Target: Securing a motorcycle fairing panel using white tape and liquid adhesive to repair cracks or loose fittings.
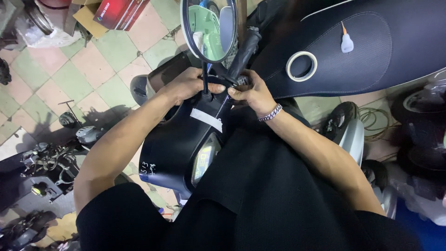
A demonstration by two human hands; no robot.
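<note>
A dark blue scooter handlebar housing (174, 139) with a strip of white tape and a display panel lies in front of me. My left hand (186, 86) grips the housing at the base of the mirror stem. My right hand (251, 93), a metal bracelet on its wrist, pinches the handlebar beside the black grip (246, 49). A round mirror (209, 28) stands on its thin stem above both hands. My fingers hide the part between them.
A black scooter seat (371, 51) at the upper right carries a roll of tape (301, 66) and a small glue bottle (346, 42). Scooter parts (46, 162) lie on the tiled floor at left. A cardboard box (111, 14) is at top left. Tyres (418, 135) and cable sit at right.
</note>
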